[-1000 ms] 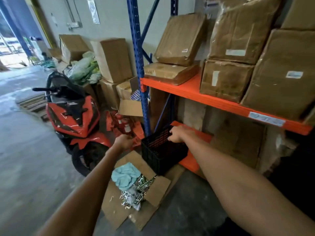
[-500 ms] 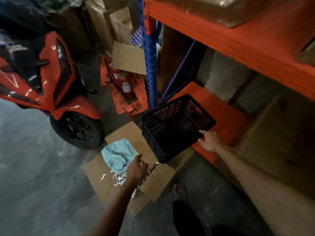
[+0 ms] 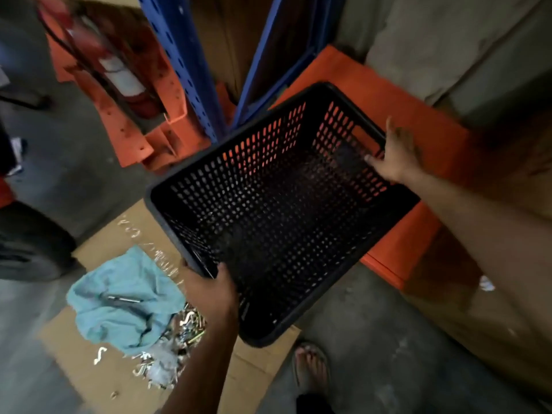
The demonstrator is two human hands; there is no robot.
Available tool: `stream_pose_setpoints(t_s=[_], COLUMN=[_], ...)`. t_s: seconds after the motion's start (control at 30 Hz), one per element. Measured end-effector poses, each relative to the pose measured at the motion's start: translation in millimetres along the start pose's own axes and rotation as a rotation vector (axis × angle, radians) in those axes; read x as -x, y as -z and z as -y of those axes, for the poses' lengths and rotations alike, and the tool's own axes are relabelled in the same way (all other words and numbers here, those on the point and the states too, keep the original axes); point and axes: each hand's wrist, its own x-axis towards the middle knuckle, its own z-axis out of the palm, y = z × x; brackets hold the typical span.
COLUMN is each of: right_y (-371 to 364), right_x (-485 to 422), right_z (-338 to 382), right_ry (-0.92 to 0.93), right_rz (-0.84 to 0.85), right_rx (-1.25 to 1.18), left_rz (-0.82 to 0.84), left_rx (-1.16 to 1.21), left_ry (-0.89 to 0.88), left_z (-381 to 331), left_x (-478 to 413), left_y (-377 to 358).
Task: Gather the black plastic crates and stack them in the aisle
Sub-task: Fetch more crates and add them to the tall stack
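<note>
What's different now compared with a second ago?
The left hand swung from open air to grip the black crate's near rim. The right hand shifted to the far-end handle. The blue cloth and cardboard stayed put.

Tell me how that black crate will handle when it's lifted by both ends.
The black crate looks empty and perforated all over, so probably light for its size. Its moulded walls and thick rim suggest it stays stiff. With the left hand and right hand at opposite ends, it shouldn't tip much.
</note>
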Motion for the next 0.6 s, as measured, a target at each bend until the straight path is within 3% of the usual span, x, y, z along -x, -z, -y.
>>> stream_pose_setpoints(t_s=[0.13,0.3,0.43,0.6], right_y=[-14.0,2.0,31.4,106.2], right_x=[-40.6,-15.0,61.7,191.5], right_z=[-11.7,-15.0,-5.5,40.5], right_ry=[-0.036,-0.026,0.014,-0.100], right_rz=[-0.034,0.057,0.063,0.190], right_rx=[-0.109,-0.246,-0.195,-0.166], left_rz=[-0.056,0.114,0.252,0.351], left_rx=[-0.074,-0.084,-0.176,-0.385], left_ry=[0.002,0.036,-0.019,-0.190], left_z=[15.2,7.2,-23.8,-90.9], left_x=[-16.5,-42.2,-66.1,-59.6], left_y=[-9.9,23.7,98.4,235.4])
